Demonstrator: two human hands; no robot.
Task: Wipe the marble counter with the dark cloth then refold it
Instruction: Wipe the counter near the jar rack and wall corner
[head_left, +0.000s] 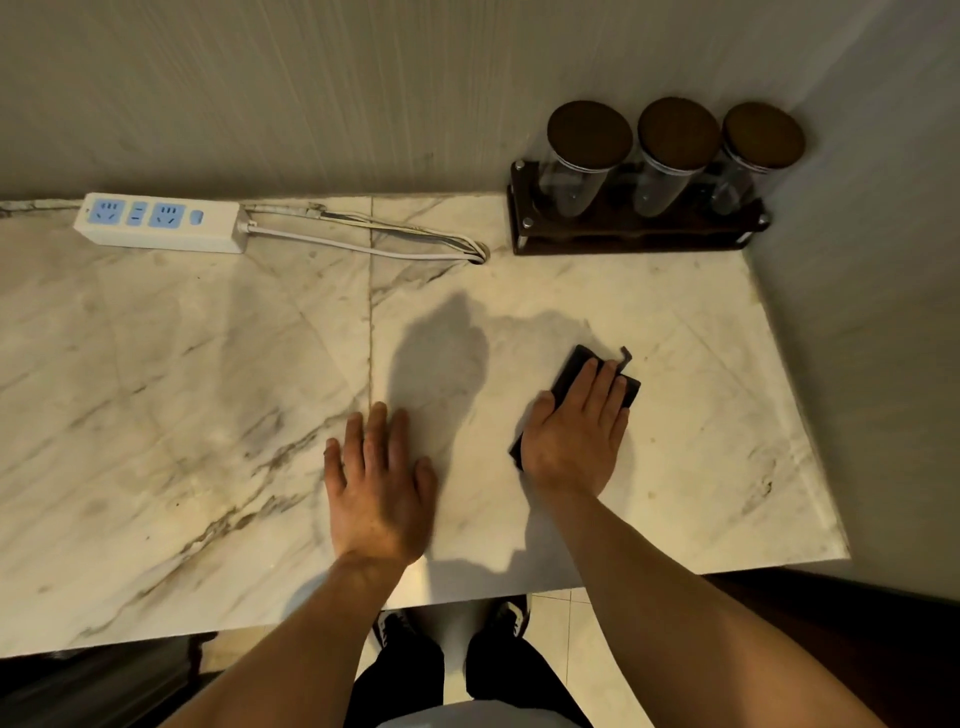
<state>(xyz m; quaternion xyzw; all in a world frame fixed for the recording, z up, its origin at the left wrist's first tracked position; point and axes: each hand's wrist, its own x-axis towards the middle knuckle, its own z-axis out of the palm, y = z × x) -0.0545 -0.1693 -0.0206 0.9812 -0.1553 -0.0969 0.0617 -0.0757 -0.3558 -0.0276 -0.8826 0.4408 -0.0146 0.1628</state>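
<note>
Hands (574, 441) flat on cloth (571, 371), counter (156, 364)

Dim, warm light; soft shadows fall just beyond the left hand (376, 486) and right hand (574, 441), wide-angle bending at edges, slight blur

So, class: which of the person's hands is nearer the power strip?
Left. The left hand lies flat on the counter, nearer the power strip; the right hand presses the dark cloth farther right.

Nothing here can be read: the power strip (161, 222) at the counter's (156, 364) back edge shows only unlabelled blue sockets.
</note>
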